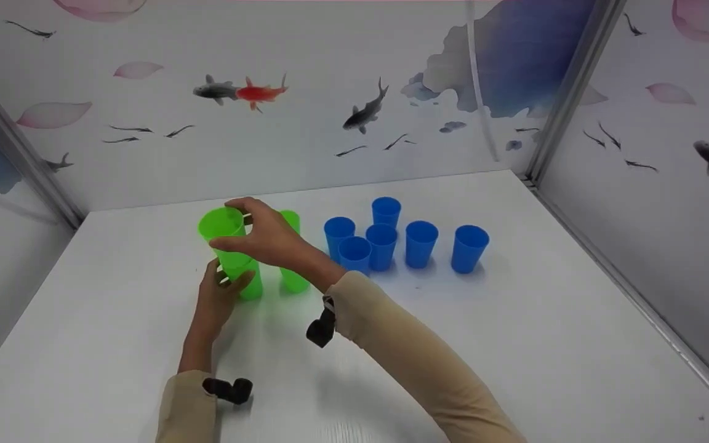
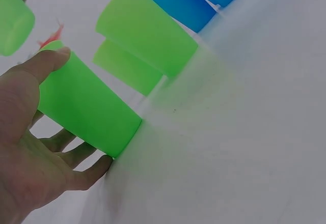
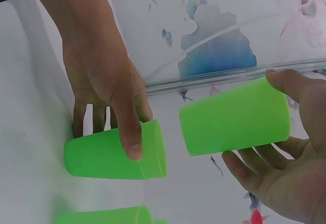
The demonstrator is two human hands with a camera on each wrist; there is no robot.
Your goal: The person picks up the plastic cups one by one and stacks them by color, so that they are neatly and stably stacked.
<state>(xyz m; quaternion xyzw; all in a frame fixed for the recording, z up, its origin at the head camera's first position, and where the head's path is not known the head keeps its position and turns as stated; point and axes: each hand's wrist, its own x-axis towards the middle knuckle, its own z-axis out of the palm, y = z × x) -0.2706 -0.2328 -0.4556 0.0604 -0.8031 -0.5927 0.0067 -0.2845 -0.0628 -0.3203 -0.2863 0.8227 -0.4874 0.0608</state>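
My left hand [image 1: 214, 304] grips a green cup [image 2: 91, 107] that stands upright on the white table, thumb near the rim and fingers round the far side. Above it, my right hand [image 1: 271, 237] holds another green cup [image 3: 232, 119] near its rim, thumb on one side and fingers on the other. In the right wrist view a gap separates this raised cup's base from the lower cup's rim. Just right of the lower cup stands a green cup [image 1: 296, 280]; the left wrist view shows one more green cup [image 2: 122, 66] partly behind it.
Several blue cups [image 1: 421, 246] stand upright to the right of the green ones, some close together. The white table [image 1: 514, 357] meets a printed back wall [image 1: 305, 147] with fish and petals. Side walls with metal corner posts [image 1: 576, 92] enclose it.
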